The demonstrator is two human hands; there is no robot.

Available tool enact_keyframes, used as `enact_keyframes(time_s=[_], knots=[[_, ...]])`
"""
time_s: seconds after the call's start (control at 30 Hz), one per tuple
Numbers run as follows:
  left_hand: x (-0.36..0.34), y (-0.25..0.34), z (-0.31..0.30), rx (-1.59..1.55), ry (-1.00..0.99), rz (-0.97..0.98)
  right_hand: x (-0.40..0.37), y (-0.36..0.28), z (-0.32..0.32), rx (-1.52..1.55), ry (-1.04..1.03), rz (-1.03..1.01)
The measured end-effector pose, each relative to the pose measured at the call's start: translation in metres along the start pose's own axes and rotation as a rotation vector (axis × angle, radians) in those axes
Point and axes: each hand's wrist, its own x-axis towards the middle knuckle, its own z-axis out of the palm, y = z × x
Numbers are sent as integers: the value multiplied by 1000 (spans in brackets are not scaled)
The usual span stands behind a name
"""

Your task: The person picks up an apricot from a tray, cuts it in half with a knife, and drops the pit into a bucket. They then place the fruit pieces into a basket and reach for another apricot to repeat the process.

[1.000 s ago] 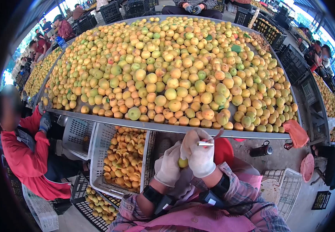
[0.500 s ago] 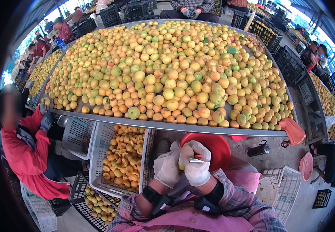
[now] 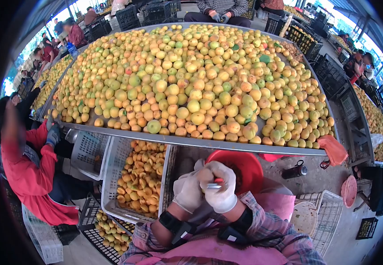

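Note:
Both my hands wear whitish gloves and meet in front of my lap, beside a red basin (image 3: 251, 170). My left hand (image 3: 188, 192) is closed, its fingers against the right hand; the apricot glimpsed there earlier is mostly hidden and blurred now. In my closed right hand (image 3: 223, 194) is a small knife (image 3: 213, 186), showing a short shiny metal piece and a bit of red; the rest is covered by the glove. Just ahead, a metal-edged table (image 3: 191, 142) bears a broad heap of apricots (image 3: 191, 88). To the left, a grey crate (image 3: 112, 176) holds split apricots (image 3: 140, 176).
A person in red sleeves (image 3: 26, 181) sits at left, near another grey crate (image 3: 90, 152). A black crate of whole apricots (image 3: 87, 223) stands low left. On the right are a dark bottle (image 3: 295, 170), an orange bag (image 3: 334, 148) and a white crate (image 3: 328, 221).
My hands have shifted slightly left, and the knife has moved left with the right hand. The yellow-green fruit between the gloves no longer shows clearly. The person at left has leaned slightly.

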Motion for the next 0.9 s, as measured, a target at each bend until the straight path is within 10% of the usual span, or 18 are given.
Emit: enact_keyframes(time_s=[0.2, 0.27, 0.33, 0.47, 0.9], knots=[[15, 5, -9, -222, -52, 182, 31, -12, -49, 485, 487, 280], [16, 9, -10, -653, 4, 18, 22, 12, -61, 449, 362, 313], [23, 8, -14, -533, 7, 104, 13, 21, -54, 345, 111, 753], [40, 14, -13, -173, 58, 391, -7, 27, -54, 549, -235, 903], [47, 45, -20, 205, -84, 336, -16, 45, -55, 621, -201, 887]])
